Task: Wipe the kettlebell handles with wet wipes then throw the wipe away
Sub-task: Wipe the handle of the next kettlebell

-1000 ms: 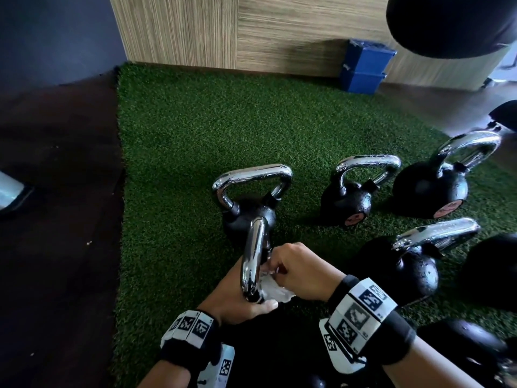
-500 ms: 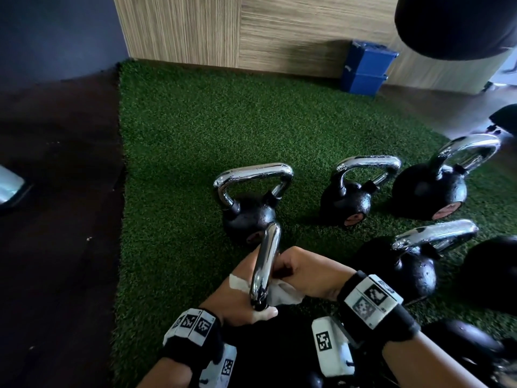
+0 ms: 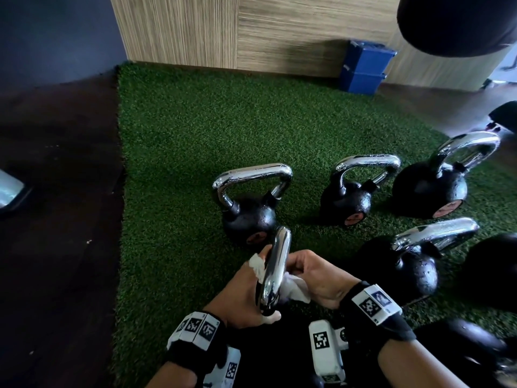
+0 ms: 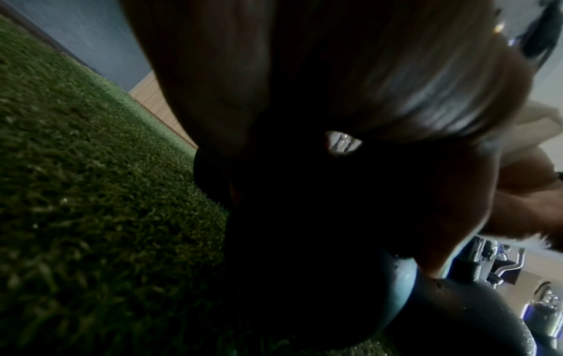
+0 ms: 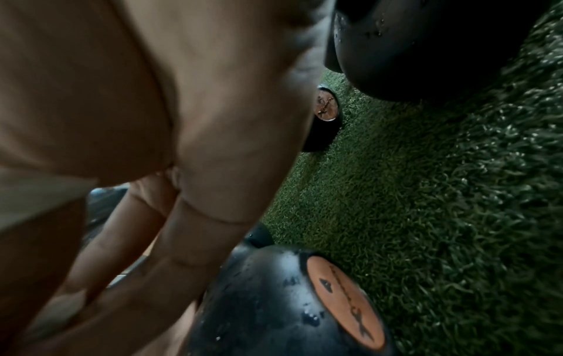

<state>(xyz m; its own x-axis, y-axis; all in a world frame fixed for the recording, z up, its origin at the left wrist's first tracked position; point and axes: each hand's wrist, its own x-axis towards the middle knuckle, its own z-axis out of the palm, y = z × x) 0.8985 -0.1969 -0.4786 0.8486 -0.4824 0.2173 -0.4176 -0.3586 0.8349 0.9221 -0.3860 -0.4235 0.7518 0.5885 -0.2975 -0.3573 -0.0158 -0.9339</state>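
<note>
Both hands stay at the nearest chrome handle [image 3: 273, 271]: the left hand [image 3: 243, 295] grips it, the right hand [image 3: 313, 278] pinches the wipe [image 3: 293, 288], now pushed farther through past the handle's left side. Two blue bins [image 3: 363, 67] sit stacked by the wall, contents hidden.

Glossy chrome metal handle [image 3: 272, 271], matt pebbled black kettlebell [image 3: 249, 218]; rough green turf [image 3: 195, 135], crumpled white wipe [image 3: 293, 287]

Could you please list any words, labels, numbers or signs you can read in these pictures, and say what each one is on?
No readable words or numbers.
Wristbands: black-and-white square code markers only, no letters.
Orange disc on the nearest kettlebell: dark markings, too blurred to read.
Orange discs on the farther kettlebells: too small to read.
Blue bins: no legible text.
</note>
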